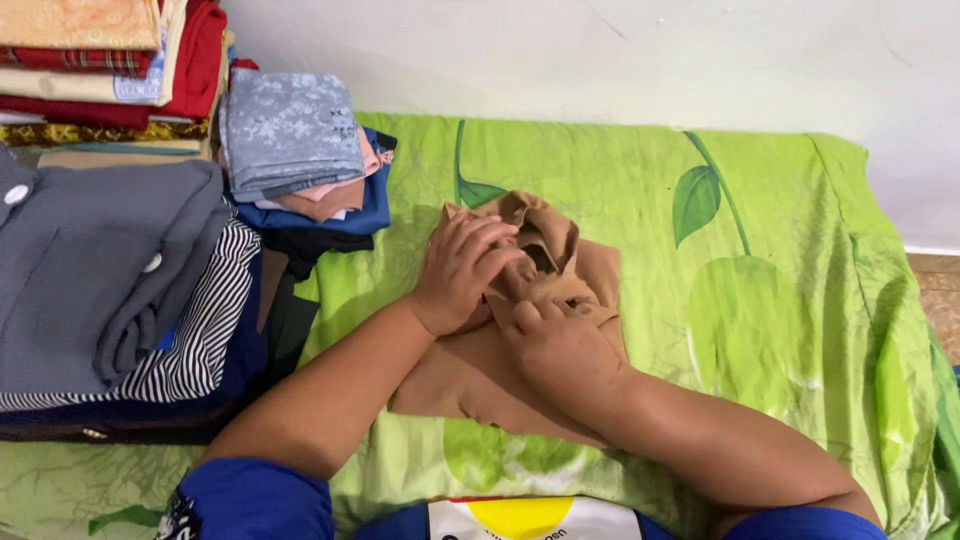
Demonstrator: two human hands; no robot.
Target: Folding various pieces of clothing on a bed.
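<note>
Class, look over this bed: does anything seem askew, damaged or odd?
Nothing is damaged or spilled. The tan garment is bunched under the left hand and right hand, and the small folded stack leans slightly.

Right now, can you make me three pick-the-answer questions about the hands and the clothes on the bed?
1. Where is the tan garment?
A. on the green leaf-print sheet
B. on top of the grey shirt
C. on the floor

2. What colour is the folded cloth on top of the small pile beside the garment?
A. yellow
B. blue-grey
C. black

3. What are the two hands doing?
A. resting apart on the sheet
B. both pressing on the garment
C. lifting the striped cloth

Answers:
1. A, the garment lies spread on the sheet in the middle of the bed.
2. B, a blue-grey patterned cloth tops that pile.
3. B, the left hand and right hand both sit on the bunched tan fabric, fingers curled into it.
</note>
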